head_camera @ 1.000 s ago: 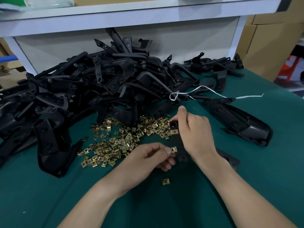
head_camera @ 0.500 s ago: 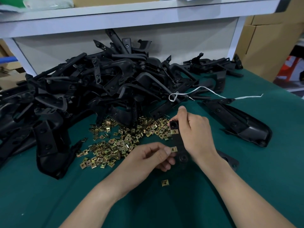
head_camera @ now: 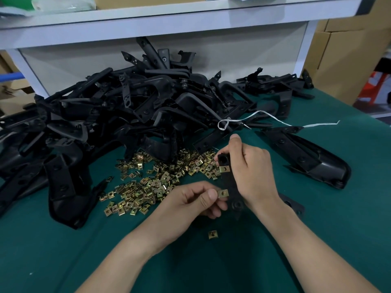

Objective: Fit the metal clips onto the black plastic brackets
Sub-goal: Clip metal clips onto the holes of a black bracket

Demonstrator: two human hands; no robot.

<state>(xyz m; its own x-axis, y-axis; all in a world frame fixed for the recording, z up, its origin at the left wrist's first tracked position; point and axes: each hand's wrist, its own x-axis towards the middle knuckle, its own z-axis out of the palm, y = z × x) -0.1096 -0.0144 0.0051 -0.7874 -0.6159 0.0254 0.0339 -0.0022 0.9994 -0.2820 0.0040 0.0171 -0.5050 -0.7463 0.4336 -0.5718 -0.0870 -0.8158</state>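
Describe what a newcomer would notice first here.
A big heap of black brackets fills the back of the green table, with gold clips scattered before it. In front, the right hand grips a bracket while the left hand pinches a clip at its edge.

Matt black plastic, shiny yellowish metal and green cloth lying across the desk.
The piled brackets, upper left to centre, are looking like moulded black plastic, mostly matt with a dull sheen on smooth edges; the bracket in the right hand is showing the same finish. The loose clips are glinting as thin brassy metal, as is the clip at the left hand fingers. The desk is wearing a dark green, matt, cloth-like cover. The boxes, upper right, are looking like plain brown cardboard.
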